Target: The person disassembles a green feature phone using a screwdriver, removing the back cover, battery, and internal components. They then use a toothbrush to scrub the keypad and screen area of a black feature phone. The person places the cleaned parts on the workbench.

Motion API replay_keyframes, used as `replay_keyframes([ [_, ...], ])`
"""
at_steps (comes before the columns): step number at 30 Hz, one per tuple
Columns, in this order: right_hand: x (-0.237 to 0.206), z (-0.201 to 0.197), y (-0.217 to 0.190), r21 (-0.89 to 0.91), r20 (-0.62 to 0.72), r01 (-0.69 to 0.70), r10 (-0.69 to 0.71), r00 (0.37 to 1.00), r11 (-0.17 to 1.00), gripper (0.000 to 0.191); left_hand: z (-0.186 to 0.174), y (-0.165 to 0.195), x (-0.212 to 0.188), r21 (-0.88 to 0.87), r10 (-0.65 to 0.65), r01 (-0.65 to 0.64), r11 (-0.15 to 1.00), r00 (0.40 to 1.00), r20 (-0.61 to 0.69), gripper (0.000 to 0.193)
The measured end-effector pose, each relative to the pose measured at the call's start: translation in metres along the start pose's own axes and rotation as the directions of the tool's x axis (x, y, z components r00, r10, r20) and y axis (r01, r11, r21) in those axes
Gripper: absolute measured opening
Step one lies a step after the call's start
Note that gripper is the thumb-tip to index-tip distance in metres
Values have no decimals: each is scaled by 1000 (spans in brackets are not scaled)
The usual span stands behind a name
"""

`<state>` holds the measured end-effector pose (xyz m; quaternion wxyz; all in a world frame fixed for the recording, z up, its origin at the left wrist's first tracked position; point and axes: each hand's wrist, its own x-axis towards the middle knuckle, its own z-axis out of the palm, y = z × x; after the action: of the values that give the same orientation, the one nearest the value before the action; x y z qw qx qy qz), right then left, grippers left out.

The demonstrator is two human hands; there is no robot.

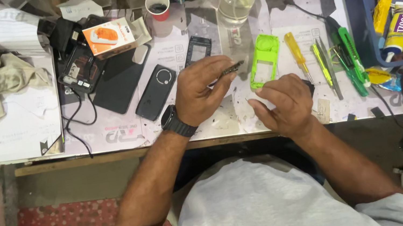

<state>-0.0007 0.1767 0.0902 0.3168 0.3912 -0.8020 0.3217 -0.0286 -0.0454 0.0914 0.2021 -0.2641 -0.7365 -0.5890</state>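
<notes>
A: What does the left hand (203, 92) pinch?
B: A thin dark part (233, 68), too small to tell.
A: At three o'clock?
B: The blue bin (362, 10), cut by the edge.

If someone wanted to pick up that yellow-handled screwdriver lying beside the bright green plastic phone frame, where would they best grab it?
Probably by the yellow-handled screwdriver's thick handle, which is its widest part and lies bare. Come from straight above, fingers pinching its two long sides: the bright green plastic phone frame lies on one side and the green tweezers on the other.

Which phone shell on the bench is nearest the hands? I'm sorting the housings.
The bright green housing, just above the right hand; the black frame lies farther back.
</notes>
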Motion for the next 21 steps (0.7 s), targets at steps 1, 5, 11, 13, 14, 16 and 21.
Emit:
replay_keyframes([
  [1,-1,0,0,1,3,-11,11,1000,1000,36,0,-1,-1,-14,-4,4,1000,1000,-1,24],
  [5,-7,0,1,-10,-21,-115,115,993,993,32,1,-9,-9,-132,-141,139,982,990,-5,25],
  [11,-11,6,7,13,-85,-249,250,965,968,28,3,-20,-15,-439,-347,272,856,932,-101,19],
  [13,-12,8,6,1,-108,-304,303,947,953,27,4,-19,-17,-416,-348,285,863,934,-82,22],
  [14,-13,9,6,-21,-118,-298,294,949,954,27,3,-18,-18,-403,-345,288,869,936,-75,24],
  [16,-13,10,5,-66,-125,-289,279,952,955,28,5,-16,-18,-395,-330,282,874,942,-58,24],
  [21,-13,10,4,-110,-109,-289,278,954,951,28,6,-9,-14,-441,-369,348,827,929,41,26],
])
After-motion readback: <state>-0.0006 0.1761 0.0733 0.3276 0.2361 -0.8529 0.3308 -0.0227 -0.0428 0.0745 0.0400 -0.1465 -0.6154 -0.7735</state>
